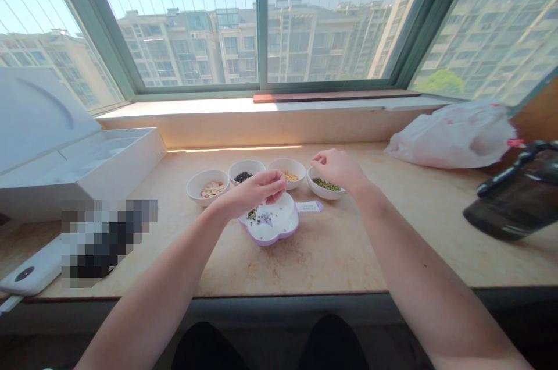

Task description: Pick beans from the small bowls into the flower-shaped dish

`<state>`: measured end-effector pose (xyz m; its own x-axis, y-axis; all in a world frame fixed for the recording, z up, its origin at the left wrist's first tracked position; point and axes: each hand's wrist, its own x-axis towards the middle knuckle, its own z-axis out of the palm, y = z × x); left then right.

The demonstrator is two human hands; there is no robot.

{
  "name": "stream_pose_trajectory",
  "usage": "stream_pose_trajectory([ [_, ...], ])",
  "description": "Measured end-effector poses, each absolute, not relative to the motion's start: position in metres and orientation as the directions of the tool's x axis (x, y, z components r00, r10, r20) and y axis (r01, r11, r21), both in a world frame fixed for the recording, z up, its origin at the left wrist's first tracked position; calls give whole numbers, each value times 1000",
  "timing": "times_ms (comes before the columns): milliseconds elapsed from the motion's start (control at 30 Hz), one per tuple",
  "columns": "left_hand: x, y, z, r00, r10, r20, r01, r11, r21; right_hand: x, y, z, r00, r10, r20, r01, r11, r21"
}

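Reference item: the lobed purple-white dish (285, 221), set on the counter (349, 259) with its handle (308, 206) pointing right. Small dark and green beans (251, 214) lie scattered inside, mainly at its left. The left hand (271, 185) is over the dish's far side, fingers curled together. The right hand (340, 166), beyond and right of the dish, is over the green-bean bowl (323, 193), fingers bent. From here, I cannot tell whether either hand grips anything. Beyond the dish, left to right, stand the sliced-ingredient bowl (195, 184), black-bean bowl (257, 169) and yellow-ingredient bowl (288, 165).
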<state>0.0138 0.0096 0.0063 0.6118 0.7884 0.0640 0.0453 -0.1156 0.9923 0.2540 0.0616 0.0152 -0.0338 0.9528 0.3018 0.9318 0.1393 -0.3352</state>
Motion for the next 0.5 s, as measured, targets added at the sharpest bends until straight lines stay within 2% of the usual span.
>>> stream_pose_trajectory([
  [100, 14, 9, 9, 609, 792, 41, -124, 44, 991, 244, 59, 15, -170, 892, 419, 786, 379, -488],
  [200, 13, 9, 11, 578, 816, 14, -240, 154, 958, 232, 51, 15, -276, 836, 473, 541, 543, -642],
  [333, 12, 12, 10, 556, 831, -6, -315, 218, 924, 215, 37, 12, -399, 805, 440, 264, 560, -785],
  [500, 14, 15, 2, 517, 856, -28, -326, 228, 918, 200, 32, 3, -417, 814, 404, 204, 518, -831],
])
